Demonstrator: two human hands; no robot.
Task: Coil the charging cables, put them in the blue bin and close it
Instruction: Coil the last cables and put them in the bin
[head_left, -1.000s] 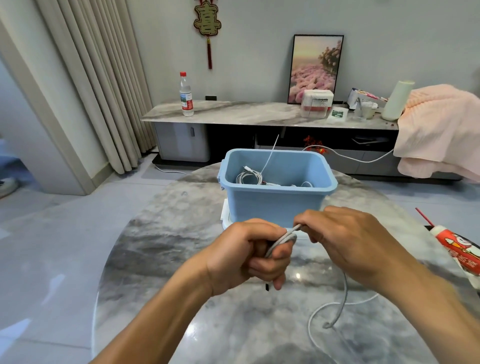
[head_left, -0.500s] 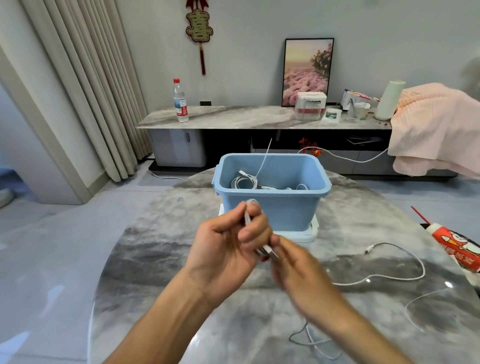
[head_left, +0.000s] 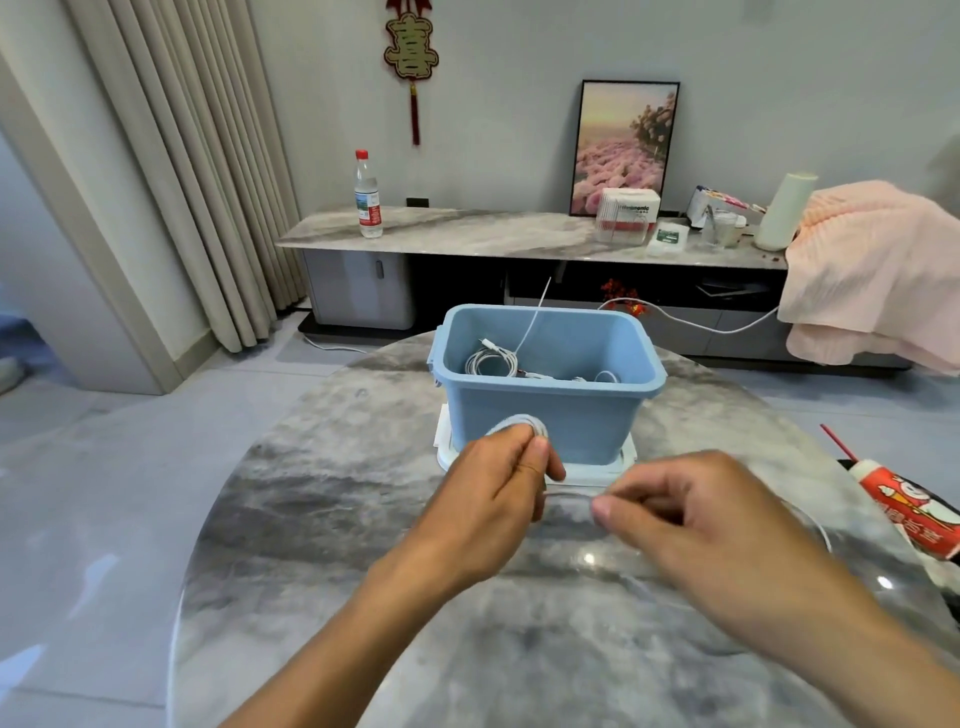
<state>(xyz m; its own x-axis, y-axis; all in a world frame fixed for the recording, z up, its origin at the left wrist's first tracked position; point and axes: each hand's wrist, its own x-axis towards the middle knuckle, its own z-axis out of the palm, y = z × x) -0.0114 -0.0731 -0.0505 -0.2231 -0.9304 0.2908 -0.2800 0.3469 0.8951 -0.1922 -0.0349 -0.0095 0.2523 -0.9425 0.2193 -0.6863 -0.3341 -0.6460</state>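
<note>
Above table (head_left: 322, 545), left hand (head_left: 488, 499) gripped coiled cable (head_left: 519, 422); right hand (head_left: 691, 525) pinched its loose run. Risk judged: slack tension, coil springing apart short of blue bin (head_left: 545, 415).

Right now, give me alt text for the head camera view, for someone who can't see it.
Over a round marble table, the left hand holds a small coil of white cable while the right hand pinches its loose length. Just behind stands an open blue bin with more cables inside, resting on a white lid.
</note>
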